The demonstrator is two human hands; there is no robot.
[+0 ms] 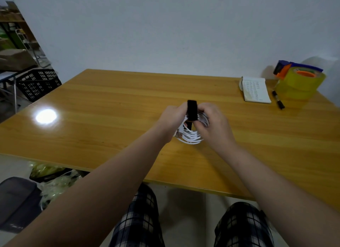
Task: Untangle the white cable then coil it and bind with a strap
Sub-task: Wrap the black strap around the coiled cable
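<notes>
The white cable [191, 136] is wound into a coil of several loops and held just above the middle of the wooden table [110, 103]. A black strap [192, 110] loops over the top of the coil, its free end sticking up. My left hand [173, 118] grips the coil's left side, where a plug end pokes out below the palm. My right hand [213, 123] grips the right side of the coil, its fingers curled by the strap. The fingertips of both hands are hidden behind the coil.
At the table's far right lie a small open notebook [255, 90], a black marker [278, 99] and a yellow tape roll in a blue and orange dispenser [299, 79]. A black crate [37, 83] stands beyond the left edge. Bags lie on the floor at left.
</notes>
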